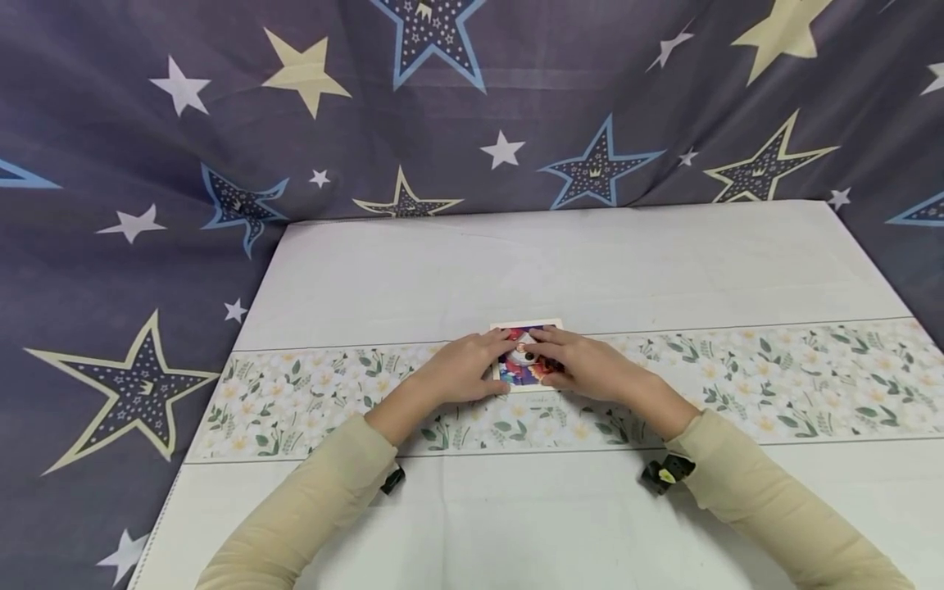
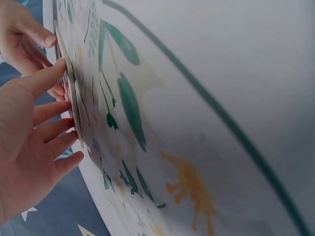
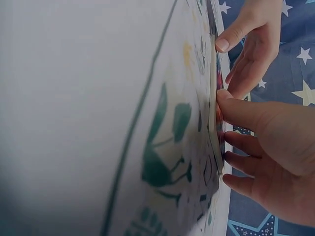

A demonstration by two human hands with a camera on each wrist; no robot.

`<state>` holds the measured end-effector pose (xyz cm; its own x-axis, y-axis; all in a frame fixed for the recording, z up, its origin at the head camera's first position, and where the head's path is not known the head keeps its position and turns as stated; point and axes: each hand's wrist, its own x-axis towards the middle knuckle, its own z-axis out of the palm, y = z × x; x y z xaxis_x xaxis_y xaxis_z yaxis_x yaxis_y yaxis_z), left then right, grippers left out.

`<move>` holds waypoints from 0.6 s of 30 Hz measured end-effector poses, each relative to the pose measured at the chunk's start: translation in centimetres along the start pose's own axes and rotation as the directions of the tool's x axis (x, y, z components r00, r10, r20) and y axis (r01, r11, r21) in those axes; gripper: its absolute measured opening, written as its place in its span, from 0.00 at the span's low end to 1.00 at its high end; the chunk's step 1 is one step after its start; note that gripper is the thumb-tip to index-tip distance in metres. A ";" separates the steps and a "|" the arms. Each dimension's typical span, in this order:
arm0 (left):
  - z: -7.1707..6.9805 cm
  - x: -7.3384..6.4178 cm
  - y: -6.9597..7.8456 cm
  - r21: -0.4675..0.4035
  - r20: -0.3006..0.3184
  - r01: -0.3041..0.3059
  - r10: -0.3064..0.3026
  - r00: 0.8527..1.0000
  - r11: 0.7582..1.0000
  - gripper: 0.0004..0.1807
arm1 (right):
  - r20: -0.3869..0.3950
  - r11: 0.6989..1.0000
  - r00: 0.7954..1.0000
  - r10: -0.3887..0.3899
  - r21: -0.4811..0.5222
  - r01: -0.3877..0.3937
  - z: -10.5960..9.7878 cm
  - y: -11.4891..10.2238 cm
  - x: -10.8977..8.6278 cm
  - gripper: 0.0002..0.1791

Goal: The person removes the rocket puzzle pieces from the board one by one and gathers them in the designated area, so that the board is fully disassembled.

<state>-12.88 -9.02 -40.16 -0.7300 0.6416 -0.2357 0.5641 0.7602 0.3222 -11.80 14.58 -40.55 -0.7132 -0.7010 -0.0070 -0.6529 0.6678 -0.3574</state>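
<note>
A thin, flat picture board with a cream border lies on the floral band of the tablecloth, in the middle of the head view. Its bright print shows red, purple and white, partly covered by the fingers. My left hand rests on its left side, thumb near the lower left corner. From the right, my right hand lays its fingers over the other side. Both wrist views show the board edge-on, as a pale edge in the left one. The left fingertips touch it, fingers loosely spread; the right fingers look alike.
A white tablecloth with a leaf-and-flower strip across it covers the table. Behind and to the left hangs a dark curtain with stars. A dark strap device sits at the right wrist.
</note>
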 end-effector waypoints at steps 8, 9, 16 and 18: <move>0.0 -0.1 0.0 -0.007 0.008 0.016 -0.016 1.000 1.000 0.39 | 0.010 1.000 1.000 0.006 0.012 -0.006 -0.1 0.1 0.0 0.32; 0.0 -0.1 0.0 -0.009 0.007 0.015 -0.015 1.000 1.000 0.39 | 0.012 1.000 1.000 0.007 0.012 -0.008 -0.1 0.1 0.0 0.32; 0.0 -0.1 0.0 -0.024 -0.002 0.011 -0.011 1.000 1.000 0.39 | 0.017 0.999 1.000 0.017 0.028 -0.018 -0.1 0.2 0.0 0.32; 0.0 -0.1 0.0 -0.030 -0.003 0.014 -0.014 1.000 0.999 0.39 | 0.015 0.999 1.000 0.015 0.031 -0.015 -0.1 0.2 0.0 0.32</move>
<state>-12.85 -9.11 -40.17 -0.7392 0.6302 -0.2376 0.5418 0.7660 0.3460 -11.95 14.79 -40.52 -0.7190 -0.6945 -0.0258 -0.6337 0.6704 -0.3860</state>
